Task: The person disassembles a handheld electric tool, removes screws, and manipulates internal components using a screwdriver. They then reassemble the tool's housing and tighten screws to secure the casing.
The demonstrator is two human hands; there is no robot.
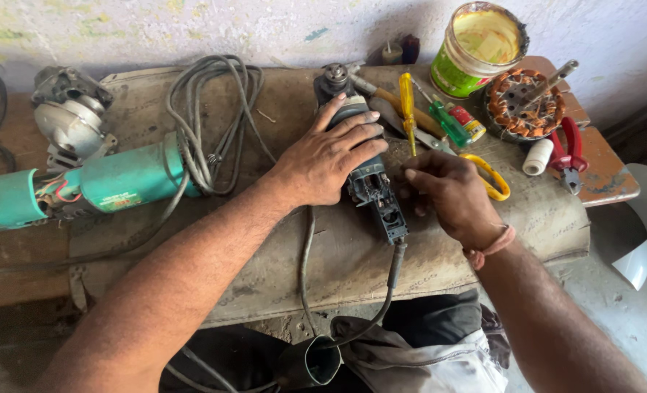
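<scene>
While the angle grinder (367,175) lies on the cloth-covered bench (301,247), its dark plastic body is open at the rear, showing switch parts and wiring; metal spindle head points away toward the wall, black cord trails off the near edge. Left hand (327,160) lies flat over the grinder's body, fingers spread and wrapped across it, pinning it down. Right hand (447,193) just right of the open rear end, fingers pinched narrow around a yellow-handled screwdriver (408,109), shaft upright above the knuckles. Beyond the right hand: green screwdriver (448,122), yellow-handled scissors (490,178), copper-wound stator (523,102), red pliers (569,153), white thread spool (537,156), open tin can (480,47) with yellowish inside. Left of the left hand: coiled grey cable (207,116), teal power tool (98,182) with dull metal gear housing, casing split, wires showing.
</scene>
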